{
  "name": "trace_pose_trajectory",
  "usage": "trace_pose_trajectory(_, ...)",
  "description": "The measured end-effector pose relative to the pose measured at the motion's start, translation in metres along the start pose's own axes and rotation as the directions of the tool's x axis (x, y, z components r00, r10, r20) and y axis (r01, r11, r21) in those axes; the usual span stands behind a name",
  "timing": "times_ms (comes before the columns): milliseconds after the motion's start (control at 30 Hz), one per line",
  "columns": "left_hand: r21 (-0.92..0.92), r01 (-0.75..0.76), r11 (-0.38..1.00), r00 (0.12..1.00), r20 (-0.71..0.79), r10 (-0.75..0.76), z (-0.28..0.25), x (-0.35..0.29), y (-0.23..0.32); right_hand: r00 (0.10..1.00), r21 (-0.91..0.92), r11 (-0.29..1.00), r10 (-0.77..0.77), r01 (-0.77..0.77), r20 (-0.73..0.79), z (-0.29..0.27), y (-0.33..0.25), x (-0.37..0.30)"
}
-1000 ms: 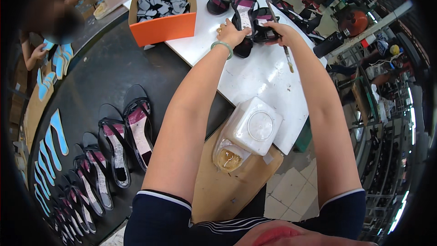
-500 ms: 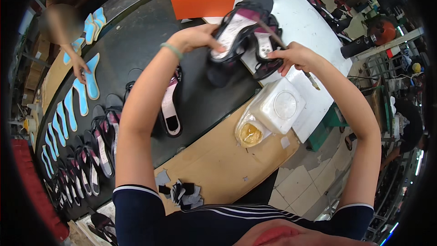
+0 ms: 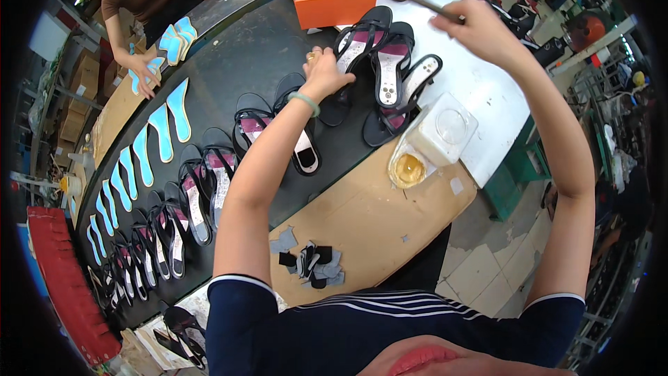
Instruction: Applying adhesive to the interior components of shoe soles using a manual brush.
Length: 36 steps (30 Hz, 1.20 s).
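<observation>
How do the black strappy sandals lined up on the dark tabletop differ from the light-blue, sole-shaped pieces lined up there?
The black strappy sandals show magenta and whitish inner soles; the light-blue, sole-shaped pieces have pale edges. The sandals carry crossing straps, while the pieces are flat and strapless. The sandals' row runs nearer the person; the pieces' row lies farther left. Both form rows on the dark tabletop.
</observation>
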State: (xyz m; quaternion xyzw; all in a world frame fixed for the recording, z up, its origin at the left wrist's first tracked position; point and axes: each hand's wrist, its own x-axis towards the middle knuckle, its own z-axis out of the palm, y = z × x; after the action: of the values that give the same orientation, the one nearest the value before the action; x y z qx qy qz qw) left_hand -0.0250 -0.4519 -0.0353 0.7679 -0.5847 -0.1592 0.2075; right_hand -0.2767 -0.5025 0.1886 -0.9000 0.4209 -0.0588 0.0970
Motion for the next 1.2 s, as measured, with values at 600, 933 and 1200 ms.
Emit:
trace_pose_trajectory(600,-0.272,-0.307,0.912,0.8,-0.593,0.092,-0.023,-0.067,0.0,0.971,0.765,0.618,0.237,-0.183,0.041,0.135,-0.017,-0.212)
trace_pose_trajectory(933,-0.47,-0.479,0.741,0.547,-0.82,-0.167,-0.045,-0.094,-0.031,0.975,0.824,0.54,0.214,-0.173,0.065,0.156,-0.008,-0.186)
trace_pose_trajectory(1200,-0.929,-0.35,-0.119,0.934,-0.335,-0.127,-0.126,-0.211,-0.024,0.943,0.956,0.289,0.329,-0.043,-0.057,0.13,-0.001,-0.212)
